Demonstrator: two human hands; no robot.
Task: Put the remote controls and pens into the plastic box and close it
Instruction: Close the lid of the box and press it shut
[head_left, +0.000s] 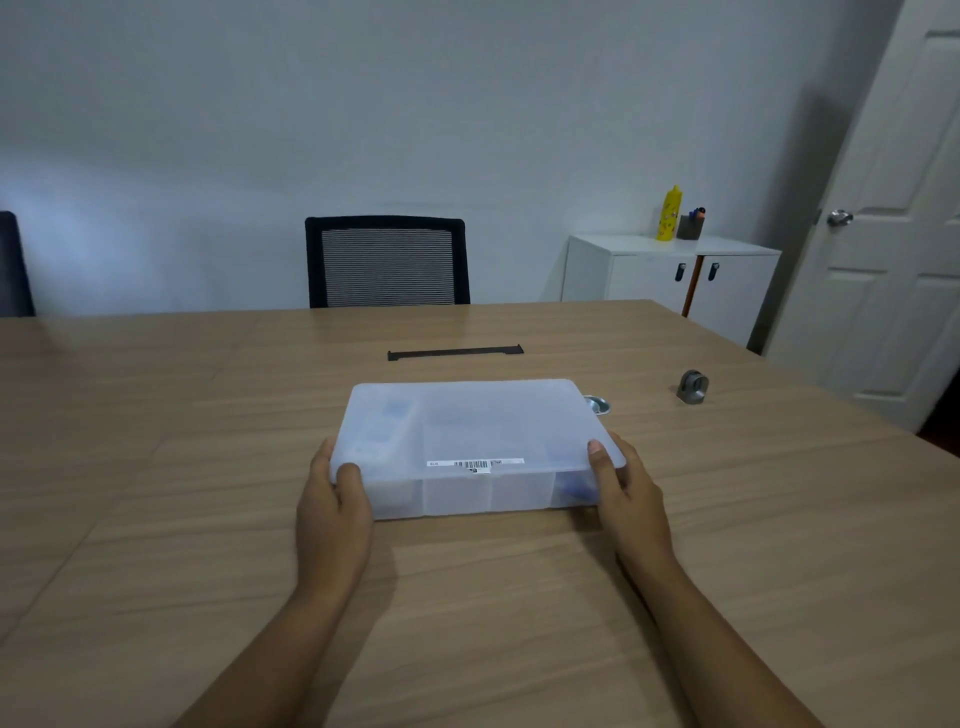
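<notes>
Lid on, box mid-worktop, contents faintly visible inside.
Left hand and right hand grip the near corners; press thumbs down evenly until the lid seats.

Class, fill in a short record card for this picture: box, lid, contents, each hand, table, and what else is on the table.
box: translucent plastic box resting on the wooden table
lid: down on the box; barcode label near its front edge
contents: blurred shapes through the plastic; cannot be identified
left hand: grips the front left corner, thumb on the lid
right hand: grips the front right corner, thumb on the lid
other items: black strip behind the box, small grey metal object to the right
</notes>
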